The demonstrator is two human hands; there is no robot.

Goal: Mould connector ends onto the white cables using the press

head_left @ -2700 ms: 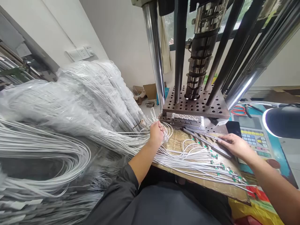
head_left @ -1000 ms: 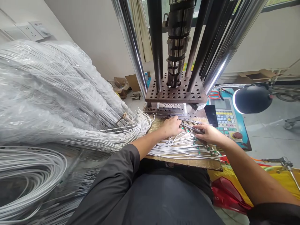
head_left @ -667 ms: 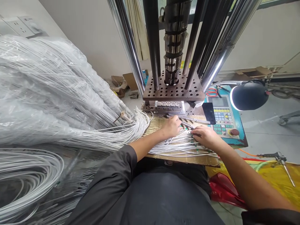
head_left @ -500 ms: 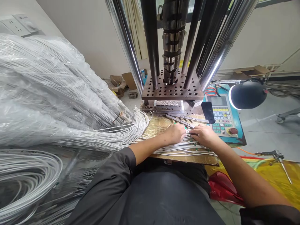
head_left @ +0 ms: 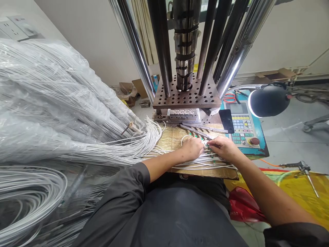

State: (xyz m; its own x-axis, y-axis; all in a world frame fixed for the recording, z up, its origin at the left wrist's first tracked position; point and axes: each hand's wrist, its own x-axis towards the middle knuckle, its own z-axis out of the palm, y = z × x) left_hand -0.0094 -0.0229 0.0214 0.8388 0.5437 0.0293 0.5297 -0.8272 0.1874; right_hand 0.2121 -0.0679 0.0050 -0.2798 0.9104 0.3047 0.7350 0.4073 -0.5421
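My left hand (head_left: 193, 148) is closed over the cardboard-covered bench, with fingers curled on a white cable (head_left: 183, 138) that loops up behind the knuckles. Just right of it, my right hand (head_left: 223, 147) is closed with thumb and fingers pinched at a small piece I cannot make out. The fingertips of both hands nearly meet. Under and in front of them lie several white cables (head_left: 190, 167), some with green bits at their ends. Two slim metal bars (head_left: 196, 131) lie just beyond my hands, beside a row of small parts with green marks.
Ahead stands a press with a drilled plate (head_left: 186, 99) above a metal fixture (head_left: 183, 116). A control panel (head_left: 241, 127), a phone-like black slab (head_left: 226, 120) and a black lamp (head_left: 269, 100) are to the right. Plastic-wrapped cable bundles (head_left: 51, 85) fill the left.
The view has shifted slightly. A loop of white cable now shows above my left hand, which has turned a little. Both hands stay close together at the same spot.
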